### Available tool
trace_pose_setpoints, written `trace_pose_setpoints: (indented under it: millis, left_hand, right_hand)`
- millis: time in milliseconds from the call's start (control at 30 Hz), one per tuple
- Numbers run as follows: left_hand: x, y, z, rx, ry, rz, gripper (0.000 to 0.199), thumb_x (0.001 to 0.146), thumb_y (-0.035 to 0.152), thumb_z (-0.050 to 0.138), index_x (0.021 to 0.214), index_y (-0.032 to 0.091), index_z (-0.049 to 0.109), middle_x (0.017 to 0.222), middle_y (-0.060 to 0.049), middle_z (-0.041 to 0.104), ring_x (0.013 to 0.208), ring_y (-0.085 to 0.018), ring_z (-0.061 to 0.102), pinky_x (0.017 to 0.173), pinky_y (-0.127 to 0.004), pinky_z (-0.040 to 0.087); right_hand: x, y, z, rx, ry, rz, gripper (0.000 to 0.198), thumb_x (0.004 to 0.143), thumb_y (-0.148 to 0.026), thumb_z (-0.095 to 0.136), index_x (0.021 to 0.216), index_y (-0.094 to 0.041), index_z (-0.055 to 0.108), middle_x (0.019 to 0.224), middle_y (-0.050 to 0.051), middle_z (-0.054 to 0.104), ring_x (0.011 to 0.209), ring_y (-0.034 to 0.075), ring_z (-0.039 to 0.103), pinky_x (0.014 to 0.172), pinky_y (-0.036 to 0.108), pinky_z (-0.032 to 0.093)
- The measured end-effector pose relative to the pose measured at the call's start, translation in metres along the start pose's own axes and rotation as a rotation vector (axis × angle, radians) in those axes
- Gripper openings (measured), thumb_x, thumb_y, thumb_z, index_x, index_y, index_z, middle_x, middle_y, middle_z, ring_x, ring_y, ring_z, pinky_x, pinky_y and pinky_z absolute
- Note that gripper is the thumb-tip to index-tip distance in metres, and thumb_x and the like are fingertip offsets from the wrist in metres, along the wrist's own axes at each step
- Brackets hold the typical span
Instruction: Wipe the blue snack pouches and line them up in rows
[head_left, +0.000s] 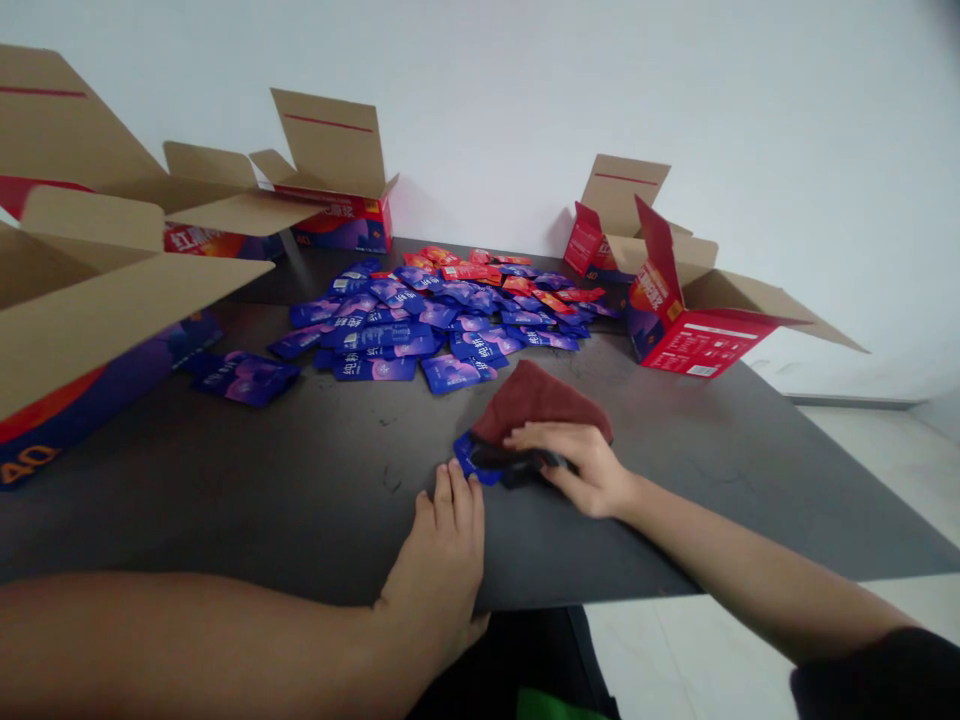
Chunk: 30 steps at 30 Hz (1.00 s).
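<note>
We see a soft reddish-brown fabric cloth (551, 400), plain in colour, with a blurred black patch along its near edge. Beside it shows a flat, shiny blue packet (464, 455). We find blue-violet flat packets (394, 335) in the heap, marked with white characters and rounded pink-purple motifs, and glossy orange-red flat packets (471, 272) with pale print. We read an orange "40" on the blue base of the large open cardboard box (97, 405) at left, which carries a curving orange-red band and plain tan flaps. The red open cardboard box (701, 345) at right bears white print and a white barcode label. We have a dark grey surface (330, 500) with faint black marks, a plain whitish wall (480, 120) and a black fabric sleeve (885, 675).
</note>
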<state>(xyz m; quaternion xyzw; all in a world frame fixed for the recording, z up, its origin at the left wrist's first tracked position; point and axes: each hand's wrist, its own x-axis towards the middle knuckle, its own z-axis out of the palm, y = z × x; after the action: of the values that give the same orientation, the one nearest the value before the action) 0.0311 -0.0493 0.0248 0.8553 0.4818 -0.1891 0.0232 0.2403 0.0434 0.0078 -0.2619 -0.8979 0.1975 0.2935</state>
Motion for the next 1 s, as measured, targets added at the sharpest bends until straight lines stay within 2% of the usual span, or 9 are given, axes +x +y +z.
trace_pose_setpoints:
  millis: [67,100,233,367,467,533,700,867,1000]
  left_hand:
    - [0.000,0.000,0.000,0.000,-0.006,0.012,0.100,0.073,0.056,0.063,0.142,-0.005,0.027,0.145,-0.036,0.023,0.134,-0.049,0.026,0.102,-0.053,0.035]
    - [0.000,0.000,0.000,-0.001,0.001,0.012,0.101,0.072,0.057,0.064,0.142,-0.005,0.027,0.145,-0.037,0.022,0.134,-0.049,0.026,0.102,-0.053,0.035]
    - [0.000,0.000,0.002,-0.006,0.042,-0.003,0.104,0.070,0.056,0.066,0.142,-0.007,0.025,0.145,-0.038,0.019,0.133,-0.050,0.027,0.101,-0.054,0.035]
    - [0.000,-0.001,0.004,0.003,0.037,0.024,0.098,0.071,0.055,0.064,0.139,-0.007,0.033,0.144,-0.039,0.022,0.132,-0.051,0.028,0.100,-0.055,0.036]
    - [0.000,-0.001,0.005,0.021,0.061,0.019,0.102,0.071,0.056,0.064,0.141,-0.008,0.028,0.143,-0.040,0.022,0.132,-0.051,0.028,0.100,-0.055,0.036]
    - [0.000,-0.001,0.006,0.030,0.067,0.010,0.105,0.070,0.057,0.065,0.142,-0.008,0.025,0.144,-0.040,0.021,0.132,-0.051,0.028,0.100,-0.055,0.035]
    - [0.001,0.000,0.006,0.012,0.038,0.020,0.097,0.072,0.055,0.064,0.141,-0.005,0.031,0.142,-0.035,0.032,0.130,-0.050,0.032,0.101,-0.056,0.035]
    - [0.000,-0.001,0.003,-0.027,0.050,-0.027,0.102,0.067,0.057,0.068,0.142,-0.002,0.031,0.147,-0.034,0.023,0.134,-0.048,0.026,0.103,-0.053,0.034]
    - [0.000,-0.001,0.003,-0.052,0.002,-0.015,0.093,0.071,0.054,0.066,0.140,-0.001,0.036,0.140,-0.033,0.038,0.130,-0.045,0.037,0.105,-0.053,0.031]
  right_hand:
    - [0.000,0.000,-0.001,0.077,-0.095,-0.070,0.033,0.087,-0.019,0.045,0.116,-0.019,0.061,0.113,0.007,0.069,0.109,0.022,0.062,0.096,0.036,0.048]
    - [0.000,0.001,-0.003,0.090,-0.083,-0.035,0.031,0.087,-0.019,0.046,0.113,-0.018,0.063,0.109,0.007,0.070,0.103,0.021,0.065,0.091,0.034,0.051]
    - [0.000,0.006,-0.008,0.030,0.101,0.162,0.026,0.088,-0.023,0.046,0.105,-0.018,0.066,0.093,0.005,0.072,0.084,0.020,0.069,0.077,0.031,0.054]
    - [-0.001,0.005,-0.009,0.078,-0.074,-0.019,0.029,0.088,-0.021,0.044,0.109,-0.020,0.064,0.104,0.007,0.071,0.098,0.021,0.066,0.087,0.033,0.051]
    - [0.000,0.006,-0.010,-0.015,0.032,0.144,0.027,0.087,-0.019,0.044,0.107,-0.019,0.064,0.096,0.005,0.071,0.088,0.020,0.068,0.081,0.032,0.054]
    - [0.002,0.004,-0.007,-0.101,0.118,0.216,0.029,0.087,-0.018,0.044,0.110,-0.019,0.062,0.100,0.006,0.071,0.092,0.021,0.067,0.084,0.035,0.053]
    - [0.008,-0.007,0.007,0.005,-0.148,-0.130,0.041,0.085,-0.013,0.044,0.124,-0.020,0.053,0.126,0.008,0.061,0.120,0.020,0.054,0.105,0.040,0.042]
    - [0.009,-0.002,0.007,-0.083,0.021,0.078,0.043,0.088,-0.014,0.042,0.130,-0.021,0.049,0.131,0.010,0.058,0.127,0.023,0.048,0.110,0.050,0.033]
    - [0.008,-0.014,0.012,-0.015,-0.199,-0.066,0.042,0.081,-0.010,0.048,0.121,-0.020,0.054,0.133,0.010,0.056,0.128,0.020,0.047,0.112,0.044,0.032]
